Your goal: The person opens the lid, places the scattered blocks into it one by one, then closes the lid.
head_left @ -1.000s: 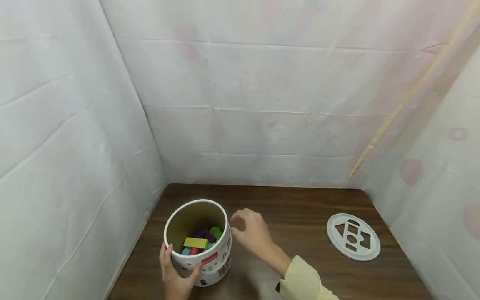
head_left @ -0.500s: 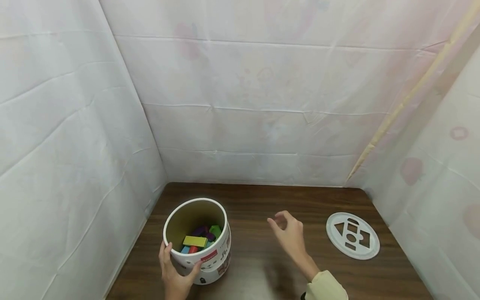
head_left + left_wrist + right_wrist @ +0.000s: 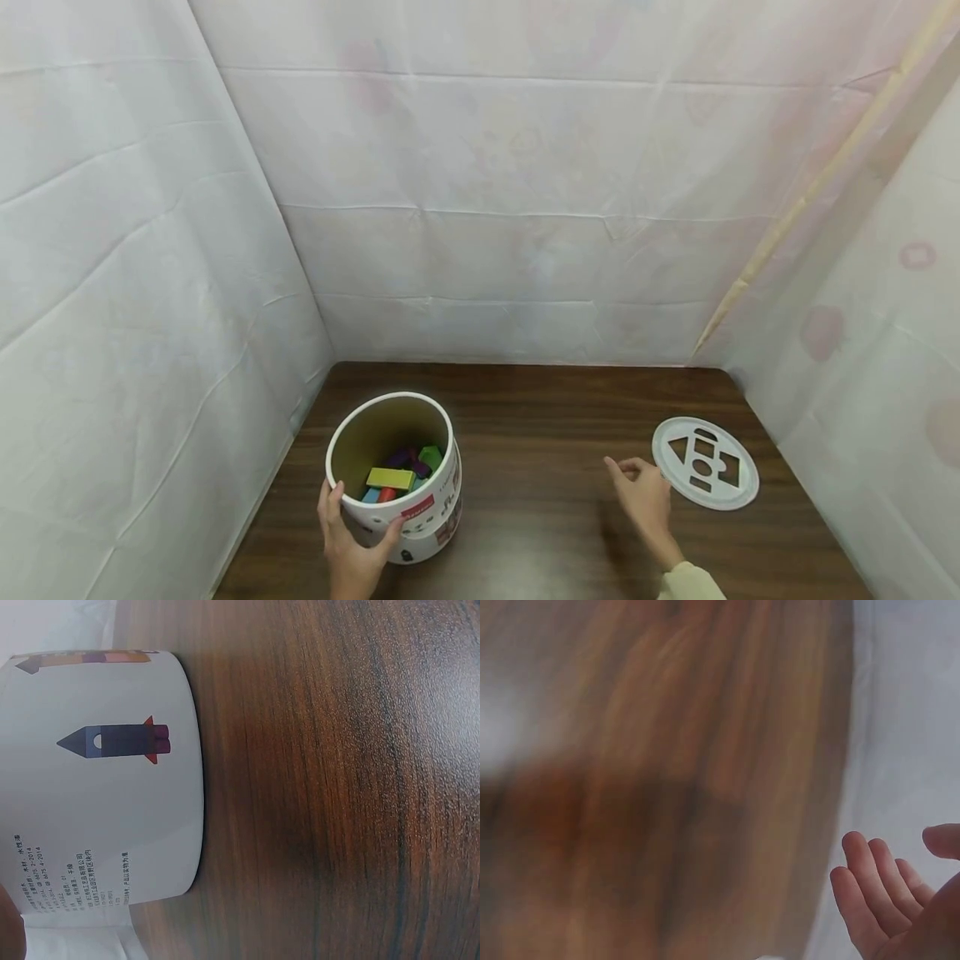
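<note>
My left hand (image 3: 351, 542) grips the near left side of a white cylindrical bucket (image 3: 441, 492), with its thumb on the front wall and fingertips up at the rim. Inside are colourful toy blocks, a yellow rectangular block (image 3: 390, 477) lying on top. The left wrist view shows the bucket's printed wall (image 3: 97, 795) with a rocket picture. My right hand (image 3: 645, 500) is over the right part of the table, holding nothing, fingers relaxed. Just beyond it lies a flat round white lid (image 3: 722, 495) with shaped cut-outs. In the right wrist view, the right hand (image 3: 889, 915) has its fingers apart.
The dark wood-grain table (image 3: 525, 433) carries the bucket on the left and the lid at the right. Pale fabric (image 3: 480, 258) hangs at the back and along both sides of the table.
My right hand has moved from beside the bucket's right side across the table to the right, close to the lid. The left hand and the bucket have stayed put.
</note>
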Available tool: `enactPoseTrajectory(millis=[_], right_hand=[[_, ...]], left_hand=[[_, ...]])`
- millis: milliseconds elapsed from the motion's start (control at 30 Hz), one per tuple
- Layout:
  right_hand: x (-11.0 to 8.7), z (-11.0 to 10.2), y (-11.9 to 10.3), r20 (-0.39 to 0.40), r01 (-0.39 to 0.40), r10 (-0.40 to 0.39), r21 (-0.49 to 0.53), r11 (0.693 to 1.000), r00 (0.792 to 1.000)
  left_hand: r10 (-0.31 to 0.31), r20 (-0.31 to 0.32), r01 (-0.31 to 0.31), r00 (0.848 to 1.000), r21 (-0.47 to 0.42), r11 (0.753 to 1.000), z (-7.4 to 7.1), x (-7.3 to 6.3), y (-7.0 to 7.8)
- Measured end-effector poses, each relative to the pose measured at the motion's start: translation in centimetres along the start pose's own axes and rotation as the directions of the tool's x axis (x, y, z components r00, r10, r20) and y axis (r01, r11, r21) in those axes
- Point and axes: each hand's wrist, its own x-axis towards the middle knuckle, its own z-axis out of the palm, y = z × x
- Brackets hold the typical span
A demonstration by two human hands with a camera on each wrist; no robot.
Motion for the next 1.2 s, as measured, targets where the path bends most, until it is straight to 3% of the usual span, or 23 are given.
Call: enactPoseTrajectory(millis=[167, 367, 633, 700, 900, 1133, 1200], right_hand=[[0.4, -0.8, 4.0, -0.027, -0.138, 0.137, -0.013, 0.990, 0.990], [1.1, -1.5, 7.7, -0.006, -0.341, 0.341, 0.002, 0.940, 0.940], [2.4, -3.3, 10.8, 0.015, -0.435, 0.435, 0.000, 0.900, 0.900], [2.5, -3.8, 11.6, 0.014, -0.476, 0.475, 0.022, 0.879, 0.880], [2.4, -5.3, 13.2, 0.039, -0.619, 0.629, 0.240, 0.748, 0.776], [3.1, -6.5, 14.2, 0.194, -0.693, 0.697, 0.457, 0.558, 0.690], [3.1, -6.9, 14.5, 0.232, -0.702, 0.699, 0.489, 0.518, 0.676]], left_hand=[[-0.011, 0.012, 0.011, 1.000, 0.010, 1.000, -0.1, 0.1, 0.3], [0.003, -0.009, -0.003, 1.000, -0.004, 1.000, 0.0, 0.0, 0.0], [0.036, -0.022, -0.036, 0.999, -0.010, 0.999, 0.1, -0.1, -0.1], [0.043, -0.024, -0.044, 0.999, -0.008, 0.999, 0.1, -0.1, -0.2], [0.065, -0.024, -0.065, 0.998, -0.006, 0.998, 0.3, -0.4, -0.2], [0.153, -0.043, -0.155, 0.987, -0.029, 0.988, 0.9, -0.2, -0.4], [0.161, -0.042, -0.163, 0.986, -0.029, 0.986, 1.0, -0.3, -0.4]])
